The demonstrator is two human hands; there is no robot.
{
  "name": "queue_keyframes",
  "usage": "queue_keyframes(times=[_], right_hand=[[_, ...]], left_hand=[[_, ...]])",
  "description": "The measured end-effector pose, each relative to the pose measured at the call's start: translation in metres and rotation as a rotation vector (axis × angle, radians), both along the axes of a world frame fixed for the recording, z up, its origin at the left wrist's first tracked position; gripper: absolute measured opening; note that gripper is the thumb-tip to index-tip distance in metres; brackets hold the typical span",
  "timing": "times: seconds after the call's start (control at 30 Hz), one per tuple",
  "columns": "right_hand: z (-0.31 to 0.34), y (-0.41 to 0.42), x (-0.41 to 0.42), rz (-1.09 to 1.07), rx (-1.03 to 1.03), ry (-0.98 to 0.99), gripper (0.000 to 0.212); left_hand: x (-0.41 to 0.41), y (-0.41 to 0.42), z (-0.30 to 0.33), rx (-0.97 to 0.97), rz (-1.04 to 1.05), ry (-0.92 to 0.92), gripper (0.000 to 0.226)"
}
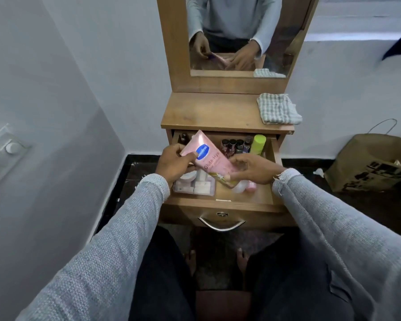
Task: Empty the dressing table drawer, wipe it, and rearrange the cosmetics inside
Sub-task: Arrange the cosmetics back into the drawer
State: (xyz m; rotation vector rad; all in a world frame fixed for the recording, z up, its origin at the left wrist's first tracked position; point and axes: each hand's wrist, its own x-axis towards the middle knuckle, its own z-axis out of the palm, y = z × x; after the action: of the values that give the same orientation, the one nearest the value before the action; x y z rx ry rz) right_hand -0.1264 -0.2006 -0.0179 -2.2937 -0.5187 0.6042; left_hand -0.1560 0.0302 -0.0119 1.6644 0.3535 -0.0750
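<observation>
The pink tube (208, 156) hides the drawer (245, 195) middle; its cap is unseen.

Glossy plastic tube (208, 156), matt wood drawer (220, 202), seemingly cotton cloth (278, 108)

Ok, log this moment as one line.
drawer open | left hand + right hand hold pink tube | cloth on top

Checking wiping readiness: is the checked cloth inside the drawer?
No, the checked cloth lies on the dressing table top, above the open drawer.
</observation>
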Motion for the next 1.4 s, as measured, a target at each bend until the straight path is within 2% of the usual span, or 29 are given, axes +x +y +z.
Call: queue_keyframes(times=[0.13, 0.2, 0.33, 0.43, 0.83, 1.0, 1.4], right_hand=[[-0.020, -0.001, -0.010, -0.042, -0.015, 0.027, 0.042], [-0.024, 0.000, -0.014, -0.031, -0.042, 0.023, 0.046], [-0.027, 0.005, -0.022, -0.004, -0.098, -0.067, 0.066], [-0.028, 0.006, -0.025, 0.022, -0.100, -0.100, 0.065], [-0.033, 0.001, -0.026, 0.095, -0.190, -0.143, 0.068], [-0.037, 0.000, -0.020, 0.134, -0.309, -0.231, 0.070], [-0.045, -0.001, -0.017, 0.147, -0.357, -0.267, 0.074]], left_hand=[[-0.008, 0.001, -0.013, 0.132, -0.018, 0.162, 0.010], [-0.011, 0.003, -0.017, 0.097, -0.025, 0.246, 0.011], [-0.010, 0.003, -0.014, 0.039, -0.034, 0.365, 0.010], [-0.009, 0.002, -0.015, 0.095, -0.076, 0.418, 0.015], [-0.004, 0.006, -0.037, 0.786, -0.259, 0.351, 0.037], [-0.005, 0.006, -0.037, 0.850, -0.283, 0.334, 0.033], [-0.005, 0.006, -0.044, 0.814, -0.271, 0.313, 0.039]])
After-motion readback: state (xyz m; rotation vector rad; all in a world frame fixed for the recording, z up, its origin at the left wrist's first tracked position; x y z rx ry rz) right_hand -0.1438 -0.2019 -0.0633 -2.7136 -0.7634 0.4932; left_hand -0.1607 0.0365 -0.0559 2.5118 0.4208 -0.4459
